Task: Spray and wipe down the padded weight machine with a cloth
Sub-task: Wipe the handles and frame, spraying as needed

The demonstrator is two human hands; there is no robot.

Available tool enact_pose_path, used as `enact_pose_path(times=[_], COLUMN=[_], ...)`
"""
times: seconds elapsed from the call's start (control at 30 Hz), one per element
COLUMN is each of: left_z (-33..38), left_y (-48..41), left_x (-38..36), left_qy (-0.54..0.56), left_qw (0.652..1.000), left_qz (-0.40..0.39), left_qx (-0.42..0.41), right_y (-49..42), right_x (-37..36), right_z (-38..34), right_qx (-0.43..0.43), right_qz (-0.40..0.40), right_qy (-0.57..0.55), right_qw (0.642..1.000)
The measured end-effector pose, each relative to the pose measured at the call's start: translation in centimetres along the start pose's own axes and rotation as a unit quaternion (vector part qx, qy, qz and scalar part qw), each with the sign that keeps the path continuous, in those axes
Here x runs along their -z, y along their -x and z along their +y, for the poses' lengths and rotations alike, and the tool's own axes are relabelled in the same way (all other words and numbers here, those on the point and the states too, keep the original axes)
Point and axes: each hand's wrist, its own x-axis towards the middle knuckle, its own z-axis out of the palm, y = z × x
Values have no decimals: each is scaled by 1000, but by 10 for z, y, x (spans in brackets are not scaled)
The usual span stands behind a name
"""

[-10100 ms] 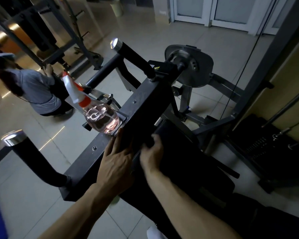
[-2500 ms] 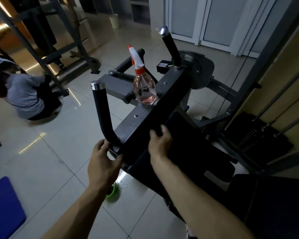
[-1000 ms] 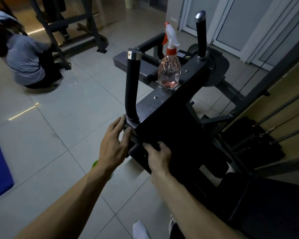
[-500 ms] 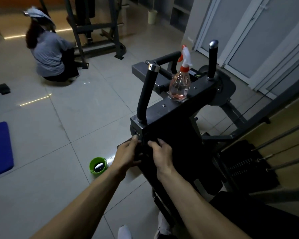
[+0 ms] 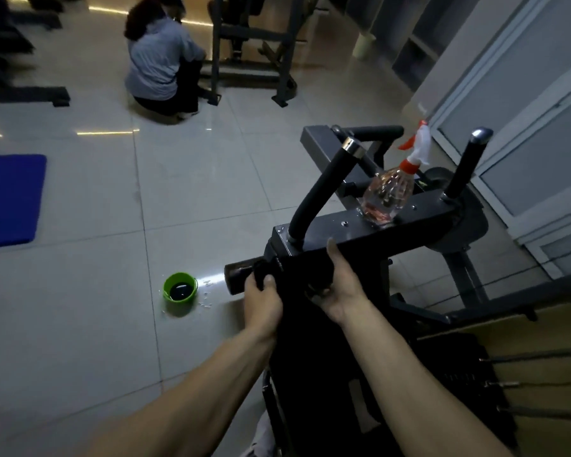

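Gripping one machine (image 5: 370,245) (two hands (image 5: 262,303) (image 5: 342,291))

Left hand (image 5: 263,303) and right hand (image 5: 342,290), both curled.

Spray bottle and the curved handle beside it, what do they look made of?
Spray bottle: clear glossy plastic, apparently; pinkish liquid shows through, white and orange trigger head. Curved handle: matte black grip, probably foam or rubber, with a shiny metal-looking end cap.

Gym; wt machine (image 5: 360,239), blue mat (image 5: 7,199)
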Motion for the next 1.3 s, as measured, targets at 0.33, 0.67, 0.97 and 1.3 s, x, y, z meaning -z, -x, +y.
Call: enact_pose_path(times=[0.33, 0.67, 0.97, 1.3], left_z=[51, 18, -12, 62], left_y=[-55, -21, 26, -51], left_x=[-39, -32, -13, -23], left_qy=[10, 0, -11, -12], left_qw=[996, 990, 982, 996], left_qz=[90, 39, -21, -7], left_qx=[-25, -132, -189, -87], right_y=[-25, -11, -19, -11], right_x=[-13, -34, -38, -35], right_z=[-5, 6, 11, 11], right_qx=[33, 57, 90, 55], right_qz=[21, 73, 94, 69], right_qy=[60, 36, 24, 31], right_qw=[997, 995, 991, 996])
